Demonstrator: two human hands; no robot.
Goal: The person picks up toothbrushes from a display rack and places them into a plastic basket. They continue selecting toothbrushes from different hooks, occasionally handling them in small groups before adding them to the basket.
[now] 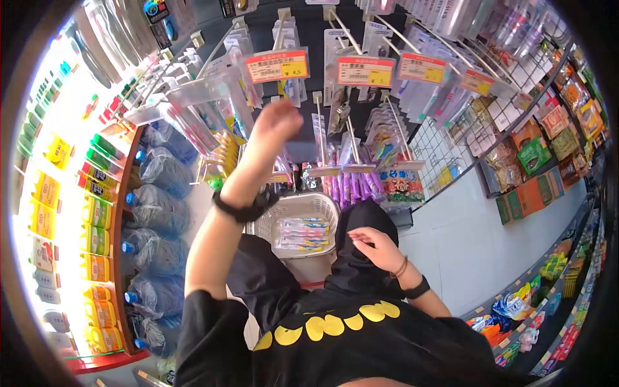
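- In the basket (pixel 309 266), slim packs (pixel 302 233) lie gathered
- Above, other packs (pixel 387 129) hang unpicked
- The person's left hand (pixel 277 122) curls loosely, its contents unclear; the right hand (pixel 380 250) is half-open, empty

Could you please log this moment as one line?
left hand: raised near a price tag, blurred, grip unclear | right hand: above the right knee, looks empty | basket: between the legs, slim packs inside

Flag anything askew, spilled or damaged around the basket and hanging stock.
Nothing stands out: no visible spill or damage. The packaged toothbrushes lie inside the plastic basket, and the price tags front the hanging packs. Slight tilts can't be judged through this lens distortion.
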